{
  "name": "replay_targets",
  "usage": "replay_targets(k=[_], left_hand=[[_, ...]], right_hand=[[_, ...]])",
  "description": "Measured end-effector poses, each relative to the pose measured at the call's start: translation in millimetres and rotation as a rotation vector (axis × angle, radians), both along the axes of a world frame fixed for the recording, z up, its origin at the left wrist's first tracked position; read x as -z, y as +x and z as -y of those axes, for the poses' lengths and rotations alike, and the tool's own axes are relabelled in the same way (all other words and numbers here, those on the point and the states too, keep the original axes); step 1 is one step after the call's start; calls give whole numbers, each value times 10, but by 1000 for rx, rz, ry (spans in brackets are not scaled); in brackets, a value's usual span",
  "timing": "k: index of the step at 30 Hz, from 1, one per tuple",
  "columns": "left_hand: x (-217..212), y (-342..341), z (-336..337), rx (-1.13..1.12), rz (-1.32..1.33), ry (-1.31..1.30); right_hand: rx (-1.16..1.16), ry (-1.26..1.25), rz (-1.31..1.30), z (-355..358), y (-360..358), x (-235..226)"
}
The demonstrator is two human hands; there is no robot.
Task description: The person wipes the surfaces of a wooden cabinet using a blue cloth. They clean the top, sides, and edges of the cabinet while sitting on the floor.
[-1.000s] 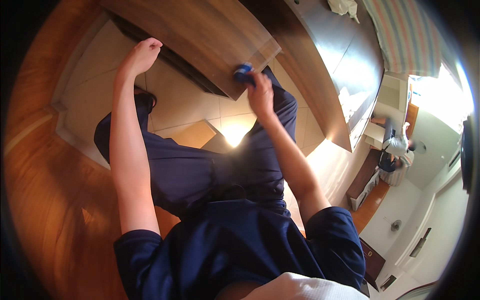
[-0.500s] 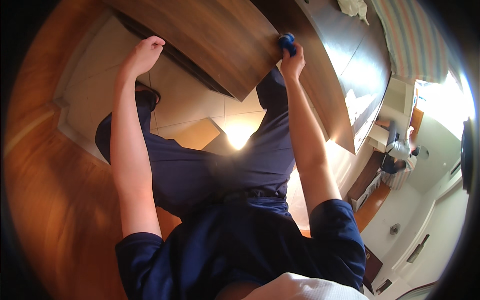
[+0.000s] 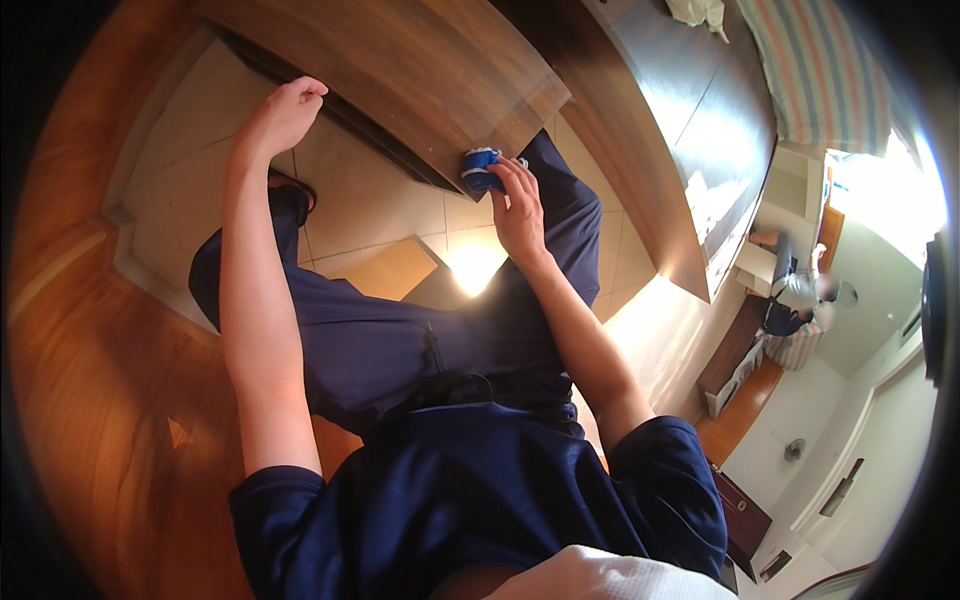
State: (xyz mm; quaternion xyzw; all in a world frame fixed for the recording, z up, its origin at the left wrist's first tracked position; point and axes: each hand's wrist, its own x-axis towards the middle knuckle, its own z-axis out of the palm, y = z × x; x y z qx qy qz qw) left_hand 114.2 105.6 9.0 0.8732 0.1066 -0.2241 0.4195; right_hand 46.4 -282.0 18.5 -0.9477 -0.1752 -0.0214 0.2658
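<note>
A brown wooden panel (image 3: 400, 75) with a dark lower edge slants across the upper middle of the head view. At its left part, my left hand (image 3: 282, 115) is closed, with curled fingers against the panel's edge; the fingertips are partly hidden. My right hand (image 3: 520, 215) grips a small blue object (image 3: 480, 170) with pale bands, rounded in shape; its exact kind is unclear. The blue object is at the panel's near right corner, over the wood there. Whether it touches the panel, I cannot tell.
A dark glossy tabletop (image 3: 695, 85) stands to the right, with a crumpled pale item (image 3: 700, 14) on it. Below my arms are my knees, the tiled floor (image 3: 370, 190) and a tan flat piece (image 3: 395, 268). Another person (image 3: 795, 290) is far right.
My right hand has come left and nearer with the blue object, from the panel's far right side to its near corner. My left hand has stayed at the panel edge.
</note>
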Motion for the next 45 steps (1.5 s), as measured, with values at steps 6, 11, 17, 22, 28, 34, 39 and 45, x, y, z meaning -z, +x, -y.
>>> replay_targets(k=[6, 11, 17, 22, 28, 34, 39, 45], left_hand=[[23, -43, -11, -22, 1, 8], [59, -31, -18, -29, 45, 21], [-13, -10, 53, -20, 43, 31], [88, 45, 30, 1, 24, -6], [-67, 11, 61, -30, 34, 19], [12, -50, -24, -37, 58, -13], [2, -54, -34, 2, 9, 9], [176, -9, 20, -3, 53, 13]], right_hand=[[44, -81, 186, 198, 800, 239], [282, -105, 66, 177, 1821, 389], [174, -115, 25, -416, 2574, 539], [10, 33, 177, -849, 2708, 806], [-191, 30, 175, -1073, 1302, 468], [-458, -33, -48, -754, 490, 165], [119, 25, 186, -88, 1491, 486], [207, -35, 164, 37, 1787, 612]])
